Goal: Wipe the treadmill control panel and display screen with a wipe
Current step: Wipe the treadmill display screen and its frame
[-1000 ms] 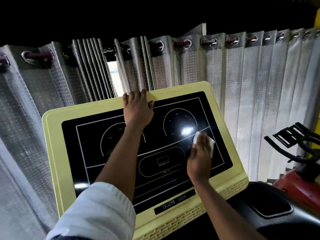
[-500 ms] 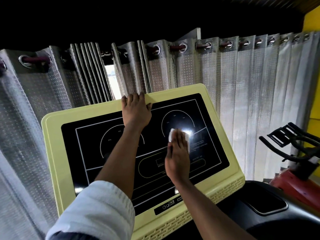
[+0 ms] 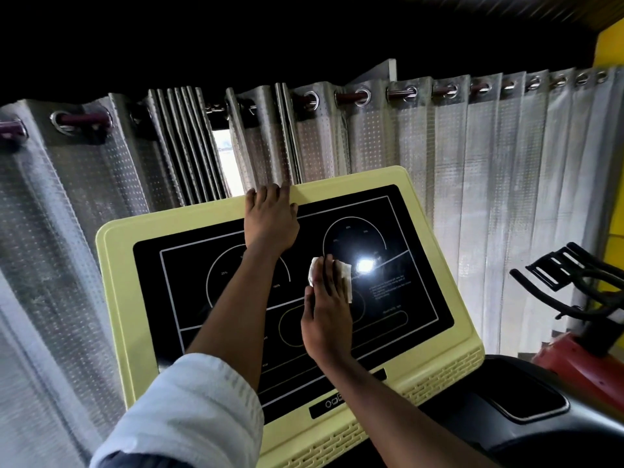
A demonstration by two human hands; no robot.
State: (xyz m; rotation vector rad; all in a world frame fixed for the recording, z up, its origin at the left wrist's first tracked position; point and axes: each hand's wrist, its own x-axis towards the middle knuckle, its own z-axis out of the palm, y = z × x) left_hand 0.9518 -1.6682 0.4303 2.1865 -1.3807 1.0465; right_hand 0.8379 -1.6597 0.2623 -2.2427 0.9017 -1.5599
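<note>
The treadmill control panel (image 3: 118, 298) is a pale yellow frame round a black display screen (image 3: 415, 292) with white dial outlines. My left hand (image 3: 270, 221) grips the panel's top edge, fingers curled over it. My right hand (image 3: 326, 312) presses a white wipe (image 3: 344, 270) flat against the middle of the screen, just left of a bright light reflection. Only the wipe's upper edges show past my fingers.
Silver eyelet curtains (image 3: 472, 197) hang close behind the panel. An exercise bike (image 3: 587, 319) with black handlebars and a red body stands at the right. The treadmill's dark console tray (image 3: 526, 403) lies below the panel's right corner.
My right hand has slid the wipe leftward across the screen, from the right side to the middle. My left hand has stayed on the top edge.
</note>
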